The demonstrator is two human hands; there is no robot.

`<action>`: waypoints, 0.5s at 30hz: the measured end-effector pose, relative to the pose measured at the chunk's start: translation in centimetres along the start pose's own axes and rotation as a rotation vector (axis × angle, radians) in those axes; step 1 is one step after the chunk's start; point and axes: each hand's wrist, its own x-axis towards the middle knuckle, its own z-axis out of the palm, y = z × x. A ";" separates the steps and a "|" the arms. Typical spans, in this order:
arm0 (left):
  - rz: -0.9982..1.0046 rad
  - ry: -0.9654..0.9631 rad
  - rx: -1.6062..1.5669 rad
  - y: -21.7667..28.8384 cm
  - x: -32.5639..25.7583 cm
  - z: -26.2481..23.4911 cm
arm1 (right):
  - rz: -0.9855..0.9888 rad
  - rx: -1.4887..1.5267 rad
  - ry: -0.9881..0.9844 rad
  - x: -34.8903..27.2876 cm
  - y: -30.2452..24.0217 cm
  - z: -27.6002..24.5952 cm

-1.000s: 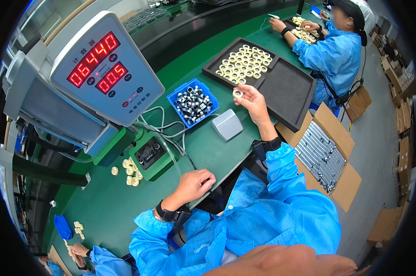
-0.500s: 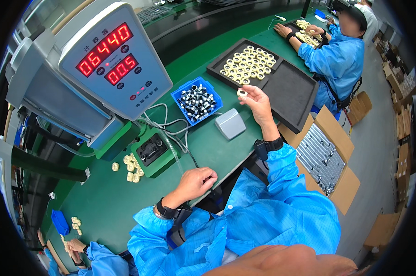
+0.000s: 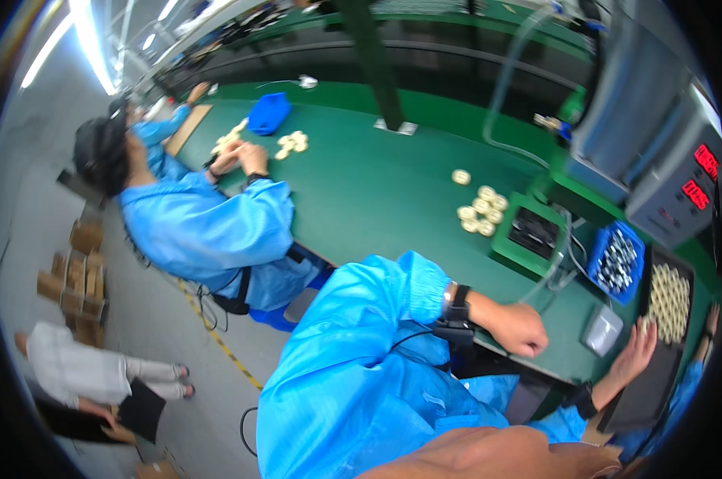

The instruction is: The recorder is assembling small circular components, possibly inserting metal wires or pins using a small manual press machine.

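My left hand [image 3: 521, 329] is curled into a loose fist at the near edge of the green table, palm side down; whether anything is inside cannot be seen. Farther right, my right hand [image 3: 634, 356] pinches a cream-coloured ring [image 3: 646, 322], blurred now, between thumb and fingers. It is beside a black tray [image 3: 642, 397] whose far part carries rows of similar cream rings [image 3: 669, 299]. A grey pedal-like box [image 3: 602, 329] sits between my hands. Beyond it stands a blue bin [image 3: 636, 254] of small metal sleeves [image 3: 617, 260].
A green press fixture [image 3: 529, 233] with hoses stands past my left hand, with loose cream rings [image 3: 482, 211] beside it. A counter box [image 3: 684, 180] with red digits rises behind. To the left, a co-worker in blue [image 3: 209, 227] handles cream rings near a blue bin [image 3: 268, 113].
The view has swung left, so the counter and tray now appear at the right and the left co-worker shows fully. My right hand still holds the ring; my left remains curled.
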 end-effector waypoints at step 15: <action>-0.040 0.004 0.007 -0.7 0.1 0.7 | 0.039 -0.057 -0.104 2.3 1.7 -3.1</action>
